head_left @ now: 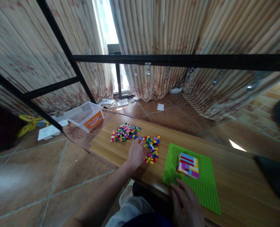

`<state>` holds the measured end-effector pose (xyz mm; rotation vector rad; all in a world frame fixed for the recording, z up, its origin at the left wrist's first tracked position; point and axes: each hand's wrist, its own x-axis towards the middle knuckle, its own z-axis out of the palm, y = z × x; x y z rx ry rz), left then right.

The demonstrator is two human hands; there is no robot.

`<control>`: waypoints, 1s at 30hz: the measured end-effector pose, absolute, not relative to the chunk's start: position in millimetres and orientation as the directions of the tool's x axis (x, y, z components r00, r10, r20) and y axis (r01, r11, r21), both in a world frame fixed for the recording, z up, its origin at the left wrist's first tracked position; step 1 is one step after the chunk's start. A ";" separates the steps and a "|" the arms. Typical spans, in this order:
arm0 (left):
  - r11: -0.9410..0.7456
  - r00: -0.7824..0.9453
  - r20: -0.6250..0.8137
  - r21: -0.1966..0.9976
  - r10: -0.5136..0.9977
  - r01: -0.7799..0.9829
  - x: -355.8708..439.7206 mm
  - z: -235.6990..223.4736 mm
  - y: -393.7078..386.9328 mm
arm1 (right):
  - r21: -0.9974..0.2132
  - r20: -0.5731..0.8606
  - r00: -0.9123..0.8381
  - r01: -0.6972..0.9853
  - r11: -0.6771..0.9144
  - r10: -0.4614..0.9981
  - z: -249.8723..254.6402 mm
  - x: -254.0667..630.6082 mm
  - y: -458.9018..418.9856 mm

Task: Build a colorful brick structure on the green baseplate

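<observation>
My left hand (pixel 137 153) is over the near pile of small building bricks (pixel 152 147), its fingers bent together and their tips among the pieces; whatever they pinch is hidden. A larger heap of mixed-colour bricks (pixel 124 132) lies just beyond it to the left. On the green baseplate (pixel 205 186) sits a rectangular block of bricks (pixel 188 165) in blue, red, yellow, white, pink and purple. My right hand (pixel 187 201) rests at the baseplate's near edge, fingers stretched out and apart, holding nothing, a little short of the block.
The wooden table (pixel 234 176) carries a dark flat object (pixel 273 178) at its right end. Beyond its left end, a clear plastic box (pixel 84 115) with an orange label stands beside white trays (pixel 52 130). A black metal frame (pixel 177 60) crosses in front of the curtains.
</observation>
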<state>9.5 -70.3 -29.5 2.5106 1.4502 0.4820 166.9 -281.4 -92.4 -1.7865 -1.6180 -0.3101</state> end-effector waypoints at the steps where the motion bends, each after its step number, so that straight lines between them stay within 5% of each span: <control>1: -0.525 0.489 0.192 0.355 0.851 0.774 8.8 -30.3 -67.5 | -0.319 0.599 0.179 0.947 0.027 0.781 -93.6 167.6 -282.3; 8: -0.682 0.679 0.156 0.359 0.717 0.638 14.2 -31.9 -47.9 | -0.245 0.590 0.099 0.968 0.061 0.802 -107.1 178.2 -286.6; 15: -0.657 0.655 0.168 0.403 0.737 0.637 16.5 -29.0 -49.8 | -0.275 0.578 0.125 0.960 0.047 0.807 -105.9 178.6 -289.2; 19: -0.517 0.557 0.157 0.629 0.815 0.580 17.6 -19.9 -74.2 | -0.348 0.578 0.198 0.937 0.019 0.792 -93.8 172.6 -286.0; 24: -0.241 0.581 0.018 0.920 0.814 0.308 30.2 -24.9 -136.9 | -0.449 0.537 0.313 0.892 -0.049 0.784 -75.0 160.9 -283.8; 30: 0.218 0.528 -0.306 0.950 0.792 0.223 44.0 -39.6 -187.7 | -0.514 0.503 0.350 0.856 -0.052 0.791 -67.6 154.8 -287.6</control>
